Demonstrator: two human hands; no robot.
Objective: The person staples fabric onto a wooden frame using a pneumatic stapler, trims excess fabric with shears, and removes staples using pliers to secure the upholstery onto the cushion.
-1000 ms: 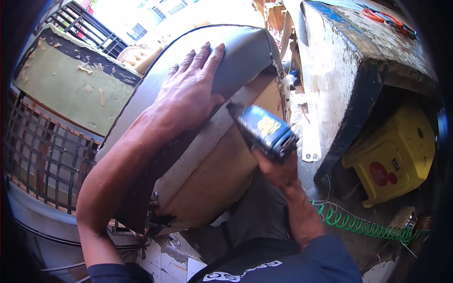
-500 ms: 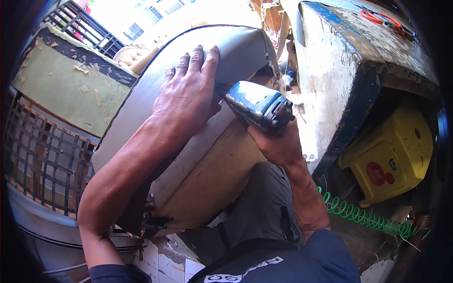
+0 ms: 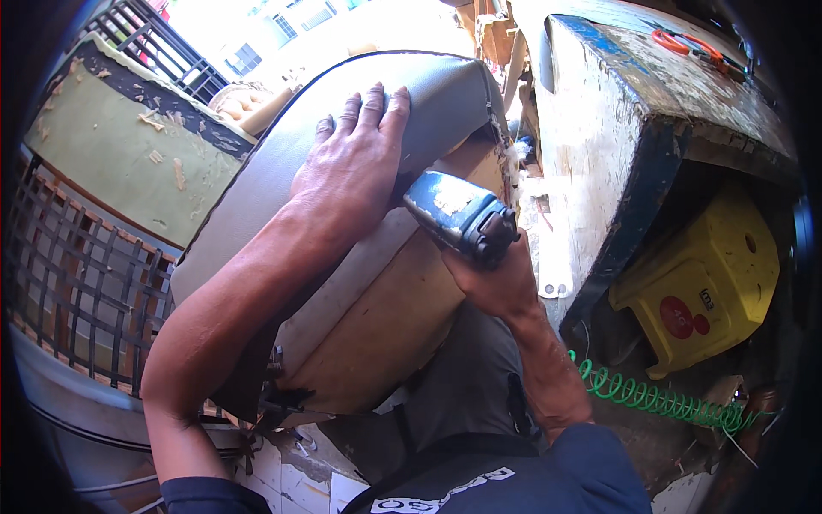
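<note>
A bulky cushion with a smooth grey cover (image 3: 248, 193) and dark piping along its far edge is propped in front of me, against my leg. Its near side shows a bare tan panel (image 3: 377, 317). Across the top of the cover lies my left hand (image 3: 351, 167), fingers stretched out and pressing; its thumb is mostly hidden. My right hand (image 3: 497, 278) is wrapped round the grip of a worn blue and black staple gun (image 3: 454, 214). The gun's nose meets the cushion just below the cover's folded edge, close to my left hand; its tip is hidden.
To the right stands a paint-chipped workbench (image 3: 599, 128) with an orange cable (image 3: 685, 43) on top and a yellow plastic stool (image 3: 711, 283) beneath. A green coiled air hose (image 3: 651, 394) runs by my right arm. At left are a webbed frame (image 3: 86, 274) and a greenish panel (image 3: 128, 146).
The staple gun and my right hand have shifted slightly left and down along the cushion edge. My left hand, still flat on the cover, appears a little farther right.
</note>
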